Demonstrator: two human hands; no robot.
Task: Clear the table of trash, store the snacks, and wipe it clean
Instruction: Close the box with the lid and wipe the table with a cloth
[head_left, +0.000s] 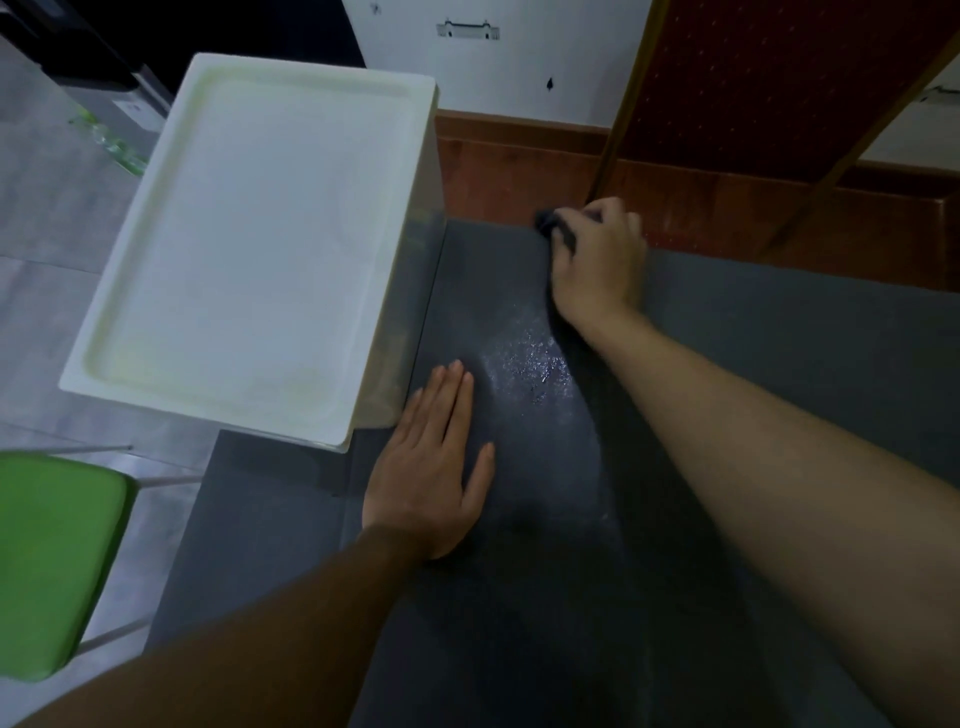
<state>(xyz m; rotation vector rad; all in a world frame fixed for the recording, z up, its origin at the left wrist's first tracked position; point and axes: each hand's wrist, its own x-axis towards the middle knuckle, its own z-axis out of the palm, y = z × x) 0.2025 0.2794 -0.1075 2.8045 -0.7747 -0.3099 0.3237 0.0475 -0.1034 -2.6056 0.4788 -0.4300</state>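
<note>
Right-hand fingers (605, 213) are curled tight round a dark cloth (551, 227); only a bunched end shows past the knuckles. The right hand (597, 270) sits at the far edge of the grey table (779, 343). Cannot tell whether the cloth is pressed on the top or just at its lip. Left-hand fingers (453, 400) are straight and pressed together, thumb apart, palm down. The left hand (431, 478) lies flat on the table near its left edge, holding nothing, apparently bracing. Between the two hands is a wet patch (535, 364), glistening, not yet spread or dried. Progress, judged: no trash or snacks on the part of the table in view, so clearing and storing look done. Wiping is under way, with the wet patch and the near part of the top likely left to cover. Just beside the table's left edge stands a white lidded box (249, 244), closed; contents unknown, could be bin or snack store. A green seat (52, 561) is at lower left over the tiled floor. Hidden or unclear: most of the cloth is under the hand, and the table's right side and near edge run out of view. Dim light means fine crumbs or streaks on the dark top cannot be made out.
</note>
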